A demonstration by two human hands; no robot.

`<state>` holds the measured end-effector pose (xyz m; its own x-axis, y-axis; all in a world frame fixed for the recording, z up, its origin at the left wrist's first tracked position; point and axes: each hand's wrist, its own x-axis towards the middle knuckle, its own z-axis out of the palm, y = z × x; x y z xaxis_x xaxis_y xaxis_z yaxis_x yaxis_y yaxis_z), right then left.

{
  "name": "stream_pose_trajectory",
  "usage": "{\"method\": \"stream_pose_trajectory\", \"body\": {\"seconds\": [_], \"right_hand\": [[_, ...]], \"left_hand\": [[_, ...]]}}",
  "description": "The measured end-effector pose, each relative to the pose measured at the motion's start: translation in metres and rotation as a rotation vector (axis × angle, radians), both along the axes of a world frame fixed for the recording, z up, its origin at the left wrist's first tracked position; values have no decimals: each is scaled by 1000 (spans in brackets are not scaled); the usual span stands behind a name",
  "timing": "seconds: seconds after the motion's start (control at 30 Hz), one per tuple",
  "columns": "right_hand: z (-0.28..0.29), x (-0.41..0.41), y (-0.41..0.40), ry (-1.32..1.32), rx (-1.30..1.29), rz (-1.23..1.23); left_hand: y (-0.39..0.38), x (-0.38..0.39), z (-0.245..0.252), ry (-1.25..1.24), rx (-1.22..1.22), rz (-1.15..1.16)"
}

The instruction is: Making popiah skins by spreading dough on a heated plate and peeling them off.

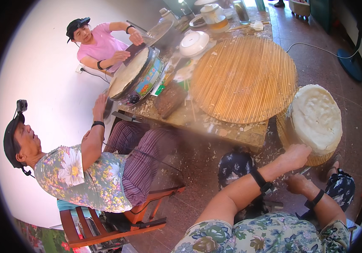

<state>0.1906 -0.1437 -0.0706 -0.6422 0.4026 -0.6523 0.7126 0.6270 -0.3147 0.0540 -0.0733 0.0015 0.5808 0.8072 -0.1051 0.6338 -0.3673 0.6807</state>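
My left hand [297, 156] is at the near rim of a tub piled with pale, wet dough [316, 118], its fingers curled; whether it pinches some dough cannot be told. Lower and nearer to my body, between my knees, is my right hand [298, 184], partly curled, its fingers turned down and its grip hidden. The tub stands on a mat of thin stalks [282, 126] beside the table corner. On the table lies a large round tray of straw-coloured stalks [244, 79], with a few flakes on it.
A wooden table [247, 134] strewn with flakes bears a round griddle [149, 76] with a thin flatbread, a brown block [170, 98], a white bowl [194, 43] and a glass jar [215, 19]. One person handles a dark scraper [133, 53] at the griddle; another sits on a wooden chair [98, 232].
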Motion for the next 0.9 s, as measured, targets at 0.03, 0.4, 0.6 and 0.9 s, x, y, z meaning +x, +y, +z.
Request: {"method": "stream_pose_trajectory", "body": {"seconds": [0.03,0.4,0.6,0.9], "right_hand": [[0,0,0,-4,0,5],[5,-4,2,-32,2,32],[6,-3,1,-30,2,21],[-8,5,-2,1,23,32]], "left_hand": [[0,0,1,-1,-1,0],[1,-2,2,-11,-13,-1],[-2,-1,-2,-16,22,4],[-5,4,-5,6,18,10]]}}
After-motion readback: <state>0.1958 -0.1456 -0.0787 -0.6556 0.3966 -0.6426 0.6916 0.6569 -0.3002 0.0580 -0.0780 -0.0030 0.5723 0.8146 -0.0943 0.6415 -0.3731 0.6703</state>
